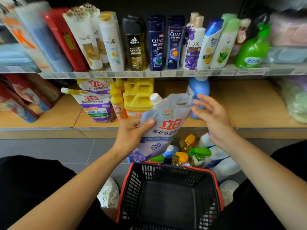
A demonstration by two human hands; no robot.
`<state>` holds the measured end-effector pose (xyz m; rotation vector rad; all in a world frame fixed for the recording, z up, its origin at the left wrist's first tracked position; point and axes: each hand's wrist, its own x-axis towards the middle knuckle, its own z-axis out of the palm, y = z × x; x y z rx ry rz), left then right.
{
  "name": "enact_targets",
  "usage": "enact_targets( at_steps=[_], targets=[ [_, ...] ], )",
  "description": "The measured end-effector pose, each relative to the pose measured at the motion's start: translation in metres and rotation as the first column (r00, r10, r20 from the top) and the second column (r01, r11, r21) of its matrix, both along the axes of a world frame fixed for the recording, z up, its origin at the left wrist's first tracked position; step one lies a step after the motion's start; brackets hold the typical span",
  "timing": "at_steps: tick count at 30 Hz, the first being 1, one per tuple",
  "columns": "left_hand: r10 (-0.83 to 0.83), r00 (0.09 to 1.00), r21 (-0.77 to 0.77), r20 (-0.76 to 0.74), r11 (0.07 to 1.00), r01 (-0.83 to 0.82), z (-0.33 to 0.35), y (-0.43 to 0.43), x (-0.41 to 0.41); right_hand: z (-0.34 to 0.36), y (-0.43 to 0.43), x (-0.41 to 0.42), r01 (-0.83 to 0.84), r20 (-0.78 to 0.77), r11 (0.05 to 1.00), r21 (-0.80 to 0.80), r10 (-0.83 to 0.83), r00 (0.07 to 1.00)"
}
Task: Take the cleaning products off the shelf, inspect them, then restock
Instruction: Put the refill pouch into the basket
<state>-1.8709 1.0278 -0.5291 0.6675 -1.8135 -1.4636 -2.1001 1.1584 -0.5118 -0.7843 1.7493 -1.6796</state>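
Above the shopping basket [166,173], in front of the lower shelf [249,110], a lavender detergent pouch [164,128] is held up.

The left hand [131,135] grips the pouch at its left edge, thumb pressed across the front, so it tilts with its white cap [156,97] uppermost. The right hand [211,117] is spread wide beside the pouch's handle cut-out; whether its fingertips touch is unclear. Similar pouches [96,103], yellow jugs [137,97] and a blue bottle [199,87] stand on the shelf behind, and more bottles [187,151] stand on the floor beyond the basket.
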Motion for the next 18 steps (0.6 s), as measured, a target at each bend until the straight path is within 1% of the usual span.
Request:
enact_targets(
  at_steps=[1,2,3,4,5,6,7,8,9,10,13,14,16,17,18],
  targets=[
    [-0.029,0.999,-0.027,0.024,0.999,0.029,0.000,0.001,0.000,0.004,0.002,-0.001,0.027,-0.146,0.999,-0.024,-0.030,0.989],
    [-0.055,0.997,-0.052,0.045,0.997,0.057,-0.001,0.001,0.001,0.007,0.003,-0.002,0.008,-0.301,0.999,-0.039,-0.019,0.953],
    [-0.078,0.995,-0.077,0.066,0.994,0.083,-0.001,0.001,0.003,0.010,0.004,0.000,-0.042,-0.440,0.999,-0.034,0.023,0.898],
    [-0.104,0.991,-0.097,0.086,0.989,0.112,-0.003,0.001,0.003,0.012,0.005,0.005,-0.102,-0.539,0.995,0.000,0.086,0.838],
    [-0.131,0.986,-0.104,0.106,0.984,0.142,-0.004,0.001,0.004,0.013,0.004,0.010,-0.159,-0.590,0.986,0.054,0.160,0.791],
    [-0.154,0.981,-0.101,0.122,0.981,0.166,-0.004,0.002,0.004,0.014,0.003,0.014,-0.217,-0.597,0.968,0.124,0.247,0.763],
    [-0.173,0.976,-0.090,0.129,0.978,0.185,-0.004,0.004,0.005,0.015,0.002,0.018,-0.281,-0.560,0.940,0.195,0.342,0.754],
    [-0.192,0.973,-0.074,0.130,0.977,0.202,-0.005,0.006,0.005,0.016,0.001,0.022,-0.338,-0.503,0.909,0.242,0.416,0.758],
    [-0.209,0.969,-0.054,0.132,0.974,0.218,-0.005,0.008,0.005,0.016,0.001,0.024,-0.377,-0.445,0.892,0.250,0.452,0.773],
    [-0.229,0.963,-0.031,0.141,0.971,0.236,-0.005,0.010,0.005,0.016,0.001,0.023,-0.388,-0.408,0.891,0.236,0.453,0.792],
    [-0.299,0.935,0.097,0.191,0.954,0.285,0.001,0.013,0.003,0.017,0.006,0.023,-0.385,-0.381,0.902,0.193,0.431,0.818],
    [-0.313,0.934,0.125,0.174,0.948,0.294,0.006,0.012,0.001,0.017,0.007,0.025,-0.399,-0.367,0.899,0.180,0.438,0.820],
    [-0.329,0.940,0.131,0.092,0.940,0.316,0.017,0.008,-0.001,0.016,0.009,0.030,-0.451,-0.351,0.873,0.183,0.487,0.800],
    [-0.353,0.933,0.120,0.066,0.931,0.344,0.023,0.006,-0.002,0.014,0.009,0.032,-0.468,-0.365,0.860,0.205,0.511,0.779],
    [-0.384,0.921,0.096,0.071,0.921,0.377,0.027,0.005,-0.002,0.011,0.009,0.034,-0.476,-0.379,0.848,0.233,0.530,0.759]
  ],
)
